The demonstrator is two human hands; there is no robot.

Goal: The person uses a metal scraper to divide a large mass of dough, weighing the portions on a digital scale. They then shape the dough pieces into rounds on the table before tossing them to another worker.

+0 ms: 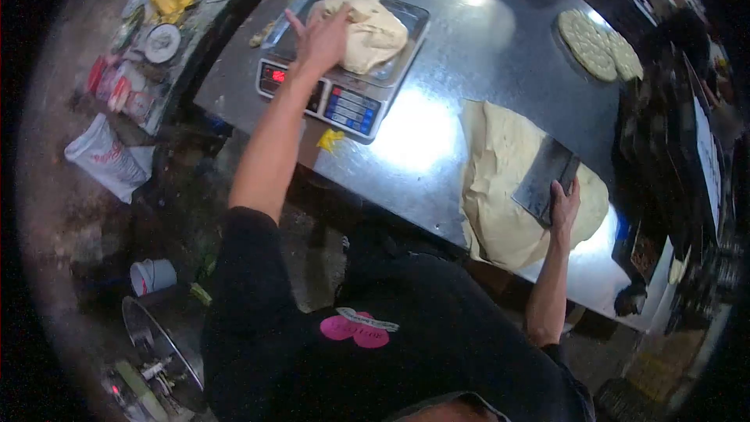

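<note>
A lump of pale dough (pixel 379 37) sits on the steel pan of a digital scale (pixel 379 103) with a lit red display. My left hand (pixel 323 43) reaches over the scale, its thumb spread away and its fingers lying on the left side of that lump. To the right, a large slab of dough (pixel 496 164) lies spread near the front edge of the metal table (pixel 461 47). My right hand (pixel 566 205) is closed around the handle of a wide dough scraper (pixel 541 180), whose dark flat blade overlaps the slab.
Two flat dough rounds (pixel 586 45) lie at the table's far right. Dark stacked trays (pixel 664 133) stand beyond the right end. Yellow scraps (pixel 330 139) lie by the scale. A cluttered side bench (pixel 176 55), a white sack (pixel 109 158) and a large metal bowl (pixel 152 328) are left.
</note>
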